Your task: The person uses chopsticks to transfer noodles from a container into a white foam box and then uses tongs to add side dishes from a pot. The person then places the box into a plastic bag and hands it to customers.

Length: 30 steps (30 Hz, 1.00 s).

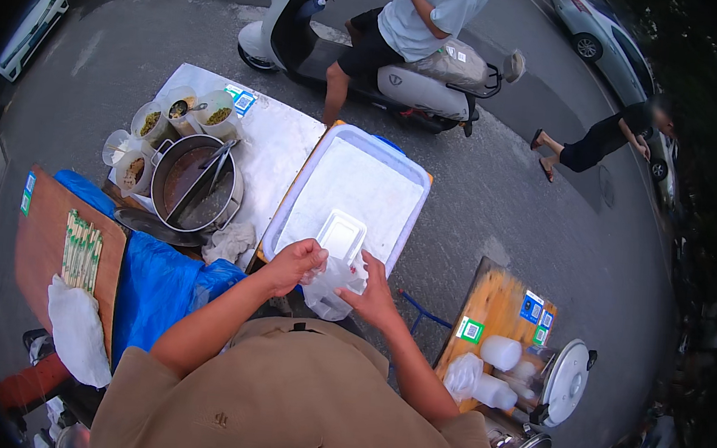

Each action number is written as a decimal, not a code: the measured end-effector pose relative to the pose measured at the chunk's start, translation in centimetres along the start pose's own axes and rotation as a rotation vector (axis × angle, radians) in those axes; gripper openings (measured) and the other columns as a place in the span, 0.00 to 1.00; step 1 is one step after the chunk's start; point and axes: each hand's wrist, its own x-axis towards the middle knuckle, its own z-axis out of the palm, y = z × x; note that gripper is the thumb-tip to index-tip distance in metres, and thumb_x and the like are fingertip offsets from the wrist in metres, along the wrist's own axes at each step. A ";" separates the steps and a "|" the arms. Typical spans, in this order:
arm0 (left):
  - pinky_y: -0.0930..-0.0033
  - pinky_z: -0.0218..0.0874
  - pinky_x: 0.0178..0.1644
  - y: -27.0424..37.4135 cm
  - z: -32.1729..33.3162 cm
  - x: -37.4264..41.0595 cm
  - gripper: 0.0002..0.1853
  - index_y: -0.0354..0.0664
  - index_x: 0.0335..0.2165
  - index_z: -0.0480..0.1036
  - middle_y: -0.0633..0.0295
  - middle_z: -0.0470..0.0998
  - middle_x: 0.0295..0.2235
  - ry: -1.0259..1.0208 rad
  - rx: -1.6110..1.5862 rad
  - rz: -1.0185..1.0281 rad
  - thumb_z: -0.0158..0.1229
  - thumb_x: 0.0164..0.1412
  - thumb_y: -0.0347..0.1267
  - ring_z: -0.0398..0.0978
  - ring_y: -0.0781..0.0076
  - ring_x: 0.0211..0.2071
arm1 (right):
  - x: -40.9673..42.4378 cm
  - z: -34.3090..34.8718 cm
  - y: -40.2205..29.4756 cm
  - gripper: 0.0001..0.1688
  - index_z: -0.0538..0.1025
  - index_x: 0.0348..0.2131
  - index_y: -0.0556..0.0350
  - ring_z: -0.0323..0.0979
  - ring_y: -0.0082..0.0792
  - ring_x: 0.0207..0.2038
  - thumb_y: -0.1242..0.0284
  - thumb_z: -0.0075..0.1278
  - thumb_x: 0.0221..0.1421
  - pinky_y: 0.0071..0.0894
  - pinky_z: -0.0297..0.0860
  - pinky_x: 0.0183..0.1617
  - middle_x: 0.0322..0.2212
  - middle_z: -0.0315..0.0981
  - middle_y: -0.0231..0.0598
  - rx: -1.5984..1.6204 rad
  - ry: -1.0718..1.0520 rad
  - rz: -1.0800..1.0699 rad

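Between my hands hangs a thin clear plastic bag (pixel 330 292), its sides crumpled. My left hand (pixel 294 266) pinches the bag's upper edge between thumb and fingers. At the bag's other side is my right hand (pixel 373 294), thumb and fingers spread apart; whether the thumb touches the plastic is hard to tell. Just beyond the bag, a white rectangular takeaway container (pixel 343 232) rests on a white cloth (pixel 362 179). The cloth covers a large pale plastic tub (pixel 415 213), whose near rim is partly behind my hands.
At left, a divided steel pot (pixel 237 197) with ladles stands beside several plastic tubs of condiments (pixel 150 122). Wrapped chopsticks (pixel 81 251) lie on a brown board (pixel 43 241). A wooden table (pixel 487 293) at right holds cups and a lidded pot (pixel 568 383). A person sits on a scooter (pixel 421 92) ahead.
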 end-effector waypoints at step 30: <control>0.65 0.70 0.46 0.1 -10.9 -4.2 0.09 0.40 0.42 0.75 0.63 0.80 0.37 0.350 -0.528 0.320 0.56 0.63 0.29 0.77 0.71 0.38 | 15.8 1.8 12.7 0.43 0.69 0.54 0.63 0.74 0.39 0.43 0.52 0.64 0.50 0.35 0.73 0.43 0.45 0.71 0.50 0.049 -0.352 0.404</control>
